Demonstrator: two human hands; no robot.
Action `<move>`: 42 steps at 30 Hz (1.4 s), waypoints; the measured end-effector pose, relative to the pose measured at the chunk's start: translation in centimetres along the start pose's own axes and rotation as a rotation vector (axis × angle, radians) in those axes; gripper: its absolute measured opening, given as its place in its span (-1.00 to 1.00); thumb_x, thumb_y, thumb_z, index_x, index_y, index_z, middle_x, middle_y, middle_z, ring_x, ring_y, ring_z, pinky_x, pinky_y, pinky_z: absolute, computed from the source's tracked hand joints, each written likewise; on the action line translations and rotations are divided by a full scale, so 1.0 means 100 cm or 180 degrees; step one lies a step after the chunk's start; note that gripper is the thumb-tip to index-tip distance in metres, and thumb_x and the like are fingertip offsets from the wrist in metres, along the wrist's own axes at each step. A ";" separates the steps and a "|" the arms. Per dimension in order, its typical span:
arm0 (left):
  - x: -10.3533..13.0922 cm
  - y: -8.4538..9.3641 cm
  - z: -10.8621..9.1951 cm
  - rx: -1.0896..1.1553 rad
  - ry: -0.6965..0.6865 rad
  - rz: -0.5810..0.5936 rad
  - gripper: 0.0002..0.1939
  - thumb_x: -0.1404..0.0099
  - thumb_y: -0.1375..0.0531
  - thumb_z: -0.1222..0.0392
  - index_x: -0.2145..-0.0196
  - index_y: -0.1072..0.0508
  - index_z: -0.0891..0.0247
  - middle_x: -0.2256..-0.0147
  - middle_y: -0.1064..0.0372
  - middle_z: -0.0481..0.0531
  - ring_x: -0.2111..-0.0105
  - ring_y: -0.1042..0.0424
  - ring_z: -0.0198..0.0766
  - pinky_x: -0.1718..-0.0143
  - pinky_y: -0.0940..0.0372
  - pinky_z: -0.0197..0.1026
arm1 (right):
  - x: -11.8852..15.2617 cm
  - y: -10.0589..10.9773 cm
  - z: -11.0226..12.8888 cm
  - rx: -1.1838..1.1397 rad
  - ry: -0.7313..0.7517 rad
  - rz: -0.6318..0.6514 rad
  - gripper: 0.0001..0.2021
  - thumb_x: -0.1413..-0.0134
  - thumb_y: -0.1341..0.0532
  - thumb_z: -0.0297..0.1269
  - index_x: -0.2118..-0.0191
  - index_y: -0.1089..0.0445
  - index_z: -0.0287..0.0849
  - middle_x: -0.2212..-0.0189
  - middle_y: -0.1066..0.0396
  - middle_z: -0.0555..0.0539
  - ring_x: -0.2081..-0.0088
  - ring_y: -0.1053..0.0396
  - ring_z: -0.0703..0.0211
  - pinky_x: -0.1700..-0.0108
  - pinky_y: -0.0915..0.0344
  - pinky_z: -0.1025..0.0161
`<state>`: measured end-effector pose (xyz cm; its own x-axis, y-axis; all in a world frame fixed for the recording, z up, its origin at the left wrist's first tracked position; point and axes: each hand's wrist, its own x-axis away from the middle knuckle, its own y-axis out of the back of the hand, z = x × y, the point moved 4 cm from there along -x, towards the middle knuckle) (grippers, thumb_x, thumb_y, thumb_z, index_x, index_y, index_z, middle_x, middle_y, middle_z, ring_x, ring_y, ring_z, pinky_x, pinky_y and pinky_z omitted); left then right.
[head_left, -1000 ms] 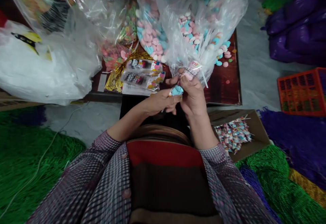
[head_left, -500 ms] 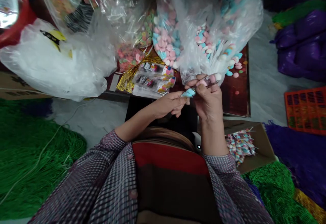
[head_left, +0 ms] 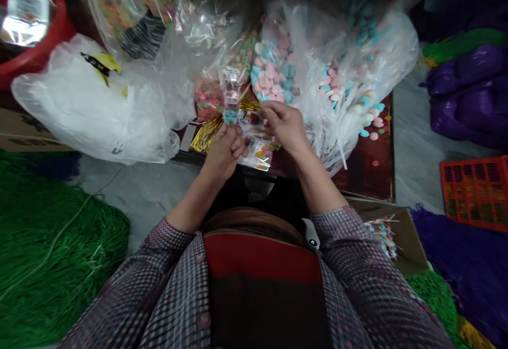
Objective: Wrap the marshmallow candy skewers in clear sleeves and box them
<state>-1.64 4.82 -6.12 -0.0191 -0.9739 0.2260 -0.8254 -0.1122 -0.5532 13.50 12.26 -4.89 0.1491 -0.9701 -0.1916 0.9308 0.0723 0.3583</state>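
Note:
My left hand [head_left: 227,150] is closed around the lower end of a small clear bag of pink and blue candies [head_left: 231,100], which stands upright above the fingers. My right hand [head_left: 283,124] is to its right, with thumb and fingers pinched at the end of some gold twist ties [head_left: 248,104]. Printed clear packets [head_left: 260,153] lie flat on the table below both hands. More gold ties [head_left: 204,136] are bundled just left of my left hand.
A large bag of pastel candies [head_left: 273,69] stands behind my right hand. Loose candies [head_left: 374,121] lie on the dark table [head_left: 365,174] at right. White plastic bags [head_left: 91,111] and a red basin [head_left: 59,13] are at left. A cardboard box [head_left: 410,243] holds stick-mounted sweets.
The candy bag has passed from between both hands to my left hand alone, and moved left and upright. My right hand has let go of it and moved left to the gold ties.

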 end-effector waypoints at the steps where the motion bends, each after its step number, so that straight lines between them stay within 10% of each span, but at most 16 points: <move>1: 0.000 0.002 -0.004 0.0160 0.0069 -0.0104 -0.66 -0.45 -0.21 -0.04 0.42 -0.34 0.18 0.67 0.10 -0.27 0.72 0.10 -0.48 0.58 -0.17 -0.35 | -0.014 -0.008 -0.004 0.0583 0.0038 0.0143 -0.75 -0.34 -0.17 -0.16 0.21 -0.58 -0.13 0.23 -0.59 -0.07 0.07 -0.52 0.03 -0.07 -0.42 0.05; 6: 0.005 0.007 -0.008 0.0265 0.0253 -0.0353 -0.63 -0.45 -0.21 -0.03 0.46 -0.34 0.19 0.68 0.10 -0.26 0.73 0.07 -0.49 0.61 -0.19 -0.37 | -0.051 -0.037 -0.019 0.2646 -0.0016 0.0640 -0.71 -0.25 -0.09 -0.49 0.10 -0.57 -0.30 0.05 -0.55 -0.37 -0.06 -0.45 -0.20 -0.14 -0.36 -0.10; 16: 0.001 0.013 -0.009 0.0299 0.0281 -0.0468 -0.63 -0.47 -0.20 -0.03 0.45 -0.33 0.19 0.69 0.08 -0.27 0.74 0.07 -0.49 0.61 -0.18 -0.36 | -0.051 -0.036 -0.021 0.2958 -0.0136 0.0718 -0.66 -0.32 -0.02 -0.47 0.02 -0.52 -0.40 0.02 -0.56 -0.46 -0.05 -0.51 -0.26 -0.13 -0.38 -0.15; 20: 0.001 0.014 -0.008 0.0353 0.0222 -0.0406 -0.66 -0.49 -0.18 0.04 0.45 -0.35 0.20 0.69 0.07 -0.27 0.74 0.07 -0.50 0.62 -0.17 -0.37 | -0.050 -0.025 -0.027 0.2288 -0.0138 0.0304 -0.73 -0.37 -0.05 -0.31 0.13 -0.50 -0.26 0.17 -0.61 -0.33 0.07 -0.55 -0.15 -0.08 -0.40 -0.10; 27: -0.005 0.013 -0.001 0.0206 0.0306 -0.0231 -0.67 -0.46 -0.21 0.02 0.43 -0.37 0.19 0.70 0.06 -0.28 0.75 0.10 -0.51 0.66 -0.11 -0.38 | -0.032 -0.008 -0.034 -0.0940 -0.0477 -0.0141 -0.51 -0.14 -0.22 0.33 0.17 -0.34 -0.03 0.41 -0.51 0.03 0.47 -0.41 0.26 0.36 -0.41 0.24; 42: -0.005 -0.032 0.026 -0.0435 0.0549 0.0166 -0.85 -0.43 -0.15 0.26 0.35 -0.35 0.21 0.65 -0.13 -0.26 0.73 -0.01 -0.52 0.68 0.01 -0.43 | 0.058 -0.010 0.008 -0.2274 -0.0863 -0.0150 -0.65 -0.14 -0.33 0.09 0.17 -0.30 -0.02 0.42 -0.42 0.09 0.36 -0.50 0.28 0.46 -0.38 0.39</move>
<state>2.43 5.14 -6.53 -0.1501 -0.9283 0.3402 -0.8894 -0.0236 -0.4566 13.20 6.42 -5.61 0.1026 -0.9921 0.0721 0.9375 0.0722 -0.3403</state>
